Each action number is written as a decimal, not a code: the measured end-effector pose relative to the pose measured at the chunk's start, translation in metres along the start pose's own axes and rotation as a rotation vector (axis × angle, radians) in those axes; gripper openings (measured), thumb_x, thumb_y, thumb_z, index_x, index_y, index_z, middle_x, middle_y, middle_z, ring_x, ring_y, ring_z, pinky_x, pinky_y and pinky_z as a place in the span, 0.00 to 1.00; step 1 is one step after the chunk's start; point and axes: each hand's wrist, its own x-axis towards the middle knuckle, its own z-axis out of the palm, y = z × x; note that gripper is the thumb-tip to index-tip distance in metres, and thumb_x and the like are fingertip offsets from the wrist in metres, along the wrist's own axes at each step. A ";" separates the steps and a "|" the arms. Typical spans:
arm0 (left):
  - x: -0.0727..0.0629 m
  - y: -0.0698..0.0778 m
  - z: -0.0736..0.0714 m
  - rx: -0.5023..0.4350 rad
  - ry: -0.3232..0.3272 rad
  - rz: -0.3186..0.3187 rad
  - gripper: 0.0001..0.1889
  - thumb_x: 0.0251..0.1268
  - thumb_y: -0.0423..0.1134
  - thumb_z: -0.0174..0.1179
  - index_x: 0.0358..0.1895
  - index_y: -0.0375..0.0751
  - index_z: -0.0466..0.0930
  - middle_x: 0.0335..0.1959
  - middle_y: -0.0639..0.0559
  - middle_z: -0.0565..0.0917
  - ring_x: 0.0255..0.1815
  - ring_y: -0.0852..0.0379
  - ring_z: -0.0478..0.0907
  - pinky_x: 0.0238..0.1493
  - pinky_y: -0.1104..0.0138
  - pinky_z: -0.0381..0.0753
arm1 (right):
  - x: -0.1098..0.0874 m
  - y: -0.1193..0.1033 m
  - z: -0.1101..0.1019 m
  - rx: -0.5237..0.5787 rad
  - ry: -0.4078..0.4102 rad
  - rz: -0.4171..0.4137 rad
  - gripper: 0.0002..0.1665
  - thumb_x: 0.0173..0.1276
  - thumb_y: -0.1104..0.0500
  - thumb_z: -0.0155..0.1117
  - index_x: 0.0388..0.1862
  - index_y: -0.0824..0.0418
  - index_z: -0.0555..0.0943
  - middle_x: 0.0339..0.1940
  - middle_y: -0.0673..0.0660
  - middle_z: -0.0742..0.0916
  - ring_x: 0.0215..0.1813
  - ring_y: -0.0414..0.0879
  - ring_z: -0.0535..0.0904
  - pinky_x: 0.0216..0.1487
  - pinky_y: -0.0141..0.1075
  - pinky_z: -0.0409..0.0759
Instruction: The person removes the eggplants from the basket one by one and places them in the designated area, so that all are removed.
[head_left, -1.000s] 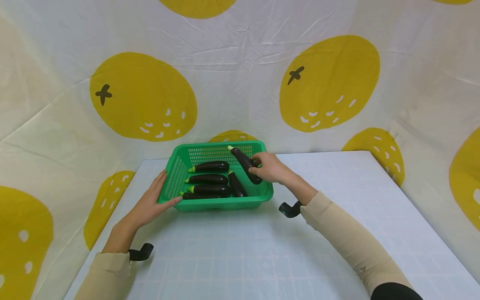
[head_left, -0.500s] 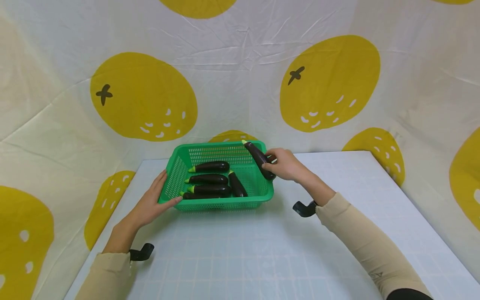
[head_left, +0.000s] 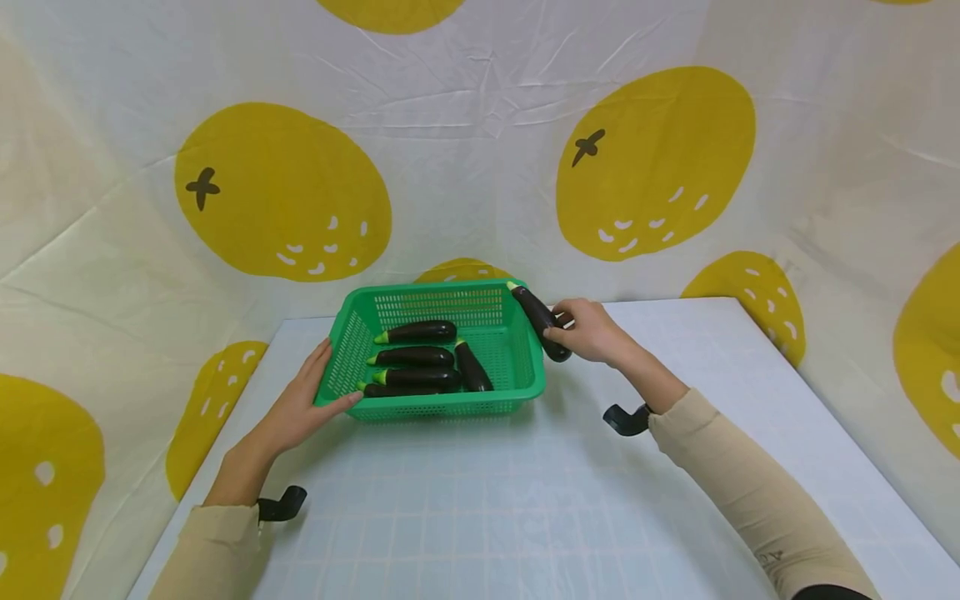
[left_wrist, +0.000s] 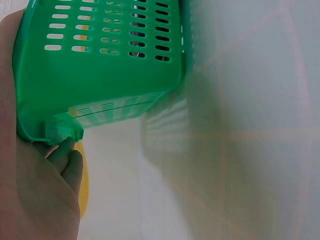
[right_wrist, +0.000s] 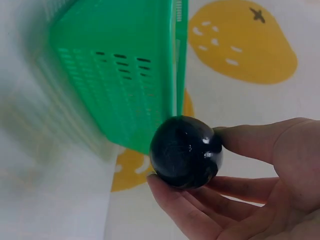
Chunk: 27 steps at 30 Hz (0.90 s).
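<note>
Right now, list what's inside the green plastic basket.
Five eggplants lie in the green plastic basket; its near wall partly hides the frontmost one. What lies beneath them is covered. The right hand holds a sixth by the right rim.

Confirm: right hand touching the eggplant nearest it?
Touching. The right wrist view shows the right hand gripping the eggplant, thumb against one side, fingers against the other.

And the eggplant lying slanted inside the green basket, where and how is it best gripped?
Probably grip the slanted eggplant around its rounded body, from above and slightly right: neighbouring eggplants crowd its left side, while basket floor shows on its right.
</note>
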 end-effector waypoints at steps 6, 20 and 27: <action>0.000 -0.001 0.000 -0.001 0.000 0.001 0.55 0.70 0.61 0.61 0.84 0.39 0.36 0.85 0.42 0.39 0.82 0.31 0.46 0.71 0.29 0.53 | -0.004 0.012 -0.001 0.000 0.014 0.058 0.24 0.74 0.58 0.63 0.60 0.75 0.78 0.52 0.72 0.86 0.49 0.60 0.87 0.44 0.47 0.85; 0.000 -0.002 0.001 -0.013 0.004 0.003 0.55 0.69 0.62 0.61 0.84 0.41 0.36 0.85 0.43 0.39 0.81 0.31 0.46 0.70 0.28 0.54 | -0.004 0.044 0.010 -0.066 0.034 0.165 0.29 0.75 0.56 0.62 0.63 0.78 0.74 0.54 0.74 0.85 0.57 0.66 0.80 0.50 0.52 0.84; 0.000 -0.001 0.001 -0.013 0.003 -0.008 0.55 0.69 0.62 0.61 0.84 0.39 0.36 0.85 0.43 0.39 0.82 0.31 0.45 0.70 0.28 0.53 | 0.006 0.067 0.024 -0.120 0.041 0.212 0.27 0.74 0.56 0.61 0.60 0.78 0.75 0.53 0.76 0.84 0.52 0.64 0.82 0.47 0.49 0.84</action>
